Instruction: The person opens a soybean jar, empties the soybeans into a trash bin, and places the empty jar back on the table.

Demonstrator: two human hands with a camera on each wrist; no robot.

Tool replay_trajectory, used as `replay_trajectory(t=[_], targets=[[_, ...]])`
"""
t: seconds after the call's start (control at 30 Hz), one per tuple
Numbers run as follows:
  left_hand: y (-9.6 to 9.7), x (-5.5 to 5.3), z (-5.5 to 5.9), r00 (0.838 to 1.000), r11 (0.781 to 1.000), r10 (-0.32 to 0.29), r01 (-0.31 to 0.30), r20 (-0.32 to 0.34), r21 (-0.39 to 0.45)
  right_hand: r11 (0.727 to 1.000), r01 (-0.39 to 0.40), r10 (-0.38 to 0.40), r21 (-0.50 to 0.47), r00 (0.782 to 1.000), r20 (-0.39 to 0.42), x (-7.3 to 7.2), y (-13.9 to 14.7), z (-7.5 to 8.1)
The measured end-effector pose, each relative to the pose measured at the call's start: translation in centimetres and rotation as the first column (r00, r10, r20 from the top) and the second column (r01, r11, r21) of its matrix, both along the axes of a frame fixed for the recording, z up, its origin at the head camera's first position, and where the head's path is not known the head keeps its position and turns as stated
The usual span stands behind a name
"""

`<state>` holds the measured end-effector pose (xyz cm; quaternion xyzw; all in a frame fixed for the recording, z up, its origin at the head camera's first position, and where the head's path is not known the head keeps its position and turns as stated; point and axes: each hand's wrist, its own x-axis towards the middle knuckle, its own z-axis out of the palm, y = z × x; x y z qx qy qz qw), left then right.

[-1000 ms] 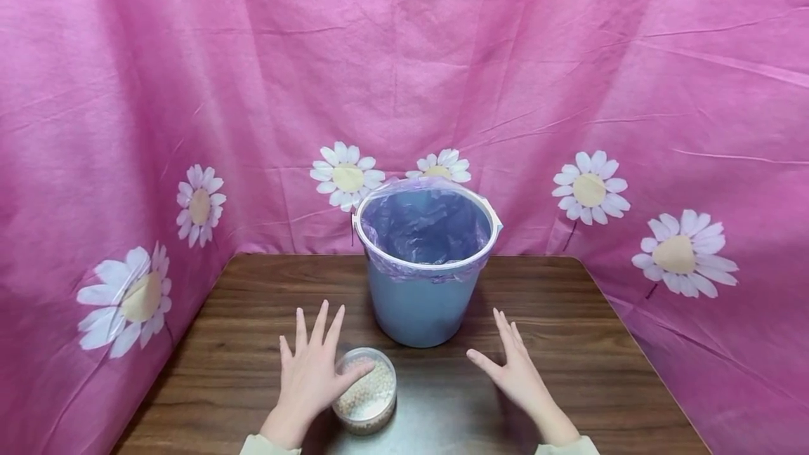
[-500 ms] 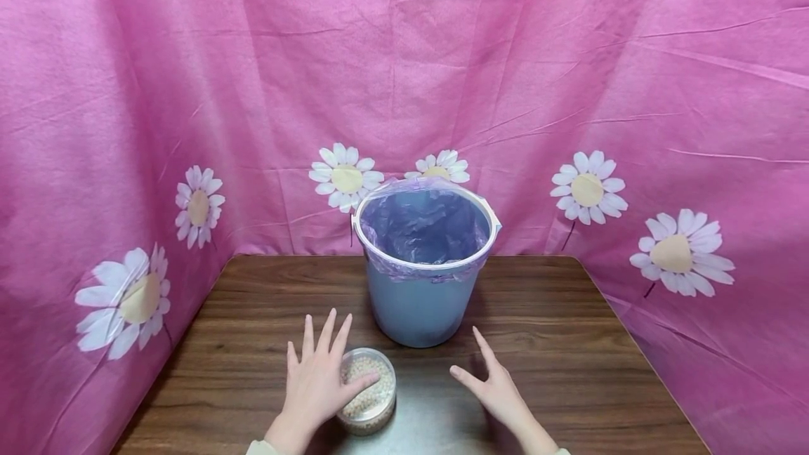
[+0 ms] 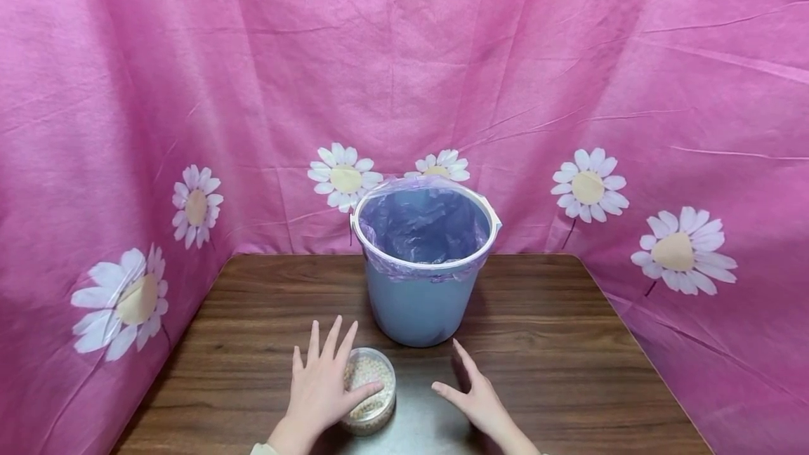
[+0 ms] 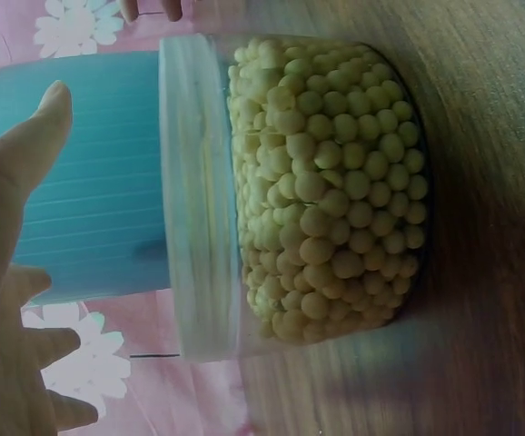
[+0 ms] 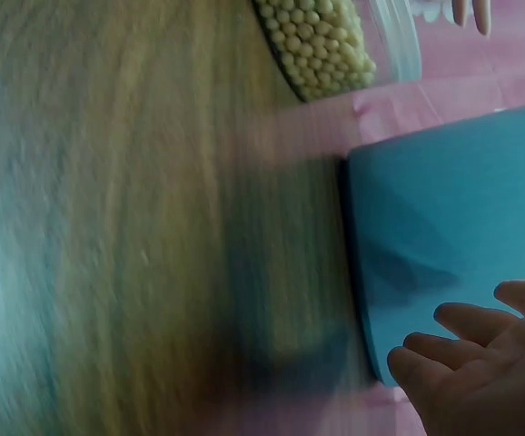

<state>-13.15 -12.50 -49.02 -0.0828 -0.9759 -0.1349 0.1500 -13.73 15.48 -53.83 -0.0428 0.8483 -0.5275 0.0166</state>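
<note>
A clear round lidded jar filled with small pale yellow balls stands on the wooden table. My left hand is at its left side, fingers spread, and the thumb overlaps the lid in the head view. In the left wrist view that hand shows beside the lid without gripping it. My right hand is to the right of the jar, thumb and fingers apart, holding nothing. The right wrist view shows the fingers of the right hand extended in front of the blue bucket.
Behind the jar, the blue bucket stands upright, lined with a thin purple plastic bag folded over its white rim. A pink curtain printed with white daisies surrounds the table's back and sides.
My right hand has moved left, toward the jar. The left hand has shifted slightly right and nearer to me, its thumb farther across the lid. Jar and bucket have stayed put.
</note>
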Motion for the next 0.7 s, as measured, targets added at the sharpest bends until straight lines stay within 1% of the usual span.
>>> replay_trajectory(t=[0.13,0.2,0.33,0.6,0.7], targets=[[0.1,0.1,-0.2,1.000,1.000,-0.007,0.007,0.019,-0.001,0.993,-0.041,0.043,-0.107,0.999,0.010,0.1,-1.0,-0.4],[0.2,0.1,-0.3,0.999,1.000,-0.010,0.010,0.035,-0.002,0.988,-0.060,0.063,-0.143,0.998,0.016,0.2,-1.5,-0.6],[0.2,0.1,-0.6,0.999,1.000,-0.015,0.016,0.048,-0.003,0.984,-0.090,0.095,-0.156,0.995,0.028,0.4,-2.3,-0.9],[0.2,0.2,-0.9,0.999,0.999,-0.030,0.030,0.027,-0.010,0.975,-0.163,0.170,-0.153,0.985,0.035,0.8,-3.5,-1.5],[0.3,0.2,-1.1,0.999,0.999,-0.035,0.036,0.032,-0.015,0.972,-0.186,0.193,-0.144,0.981,0.036,0.9,-3.9,-1.8]])
